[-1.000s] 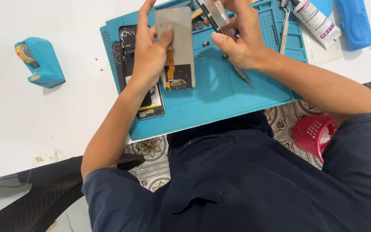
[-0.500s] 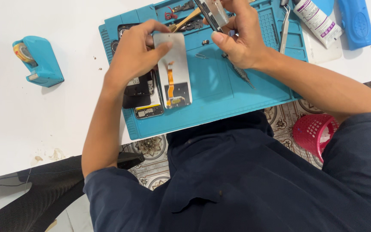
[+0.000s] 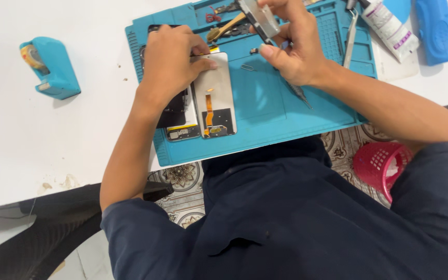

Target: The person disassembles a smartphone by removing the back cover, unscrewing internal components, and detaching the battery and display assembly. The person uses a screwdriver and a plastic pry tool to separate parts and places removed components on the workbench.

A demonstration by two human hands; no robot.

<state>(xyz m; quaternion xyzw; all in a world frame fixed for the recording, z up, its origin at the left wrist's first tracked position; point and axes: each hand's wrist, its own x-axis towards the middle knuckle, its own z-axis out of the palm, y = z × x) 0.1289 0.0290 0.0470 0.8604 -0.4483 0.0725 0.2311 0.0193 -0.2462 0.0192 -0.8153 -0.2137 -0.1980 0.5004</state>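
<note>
On the mat (image 3: 265, 111) before me, my left hand (image 3: 169, 62) rests on the screen panel (image 3: 216, 96), which lies just right of the opened phone (image 3: 180, 119). My right hand (image 3: 294, 49) holds a small part (image 3: 260, 18) above the mat's far edge. Tweezers (image 3: 349, 39) and a tube (image 3: 387, 26) lie to the right, a dispenser (image 3: 50, 67) off the mat to the left.

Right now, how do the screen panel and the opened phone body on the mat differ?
The screen panel is pale grey with an orange flex strip; the opened phone body is mostly black inside. The left hand covers much of the phone body but only the panel's top edge. Both lie flat, side by side, on the blue mat.
</note>
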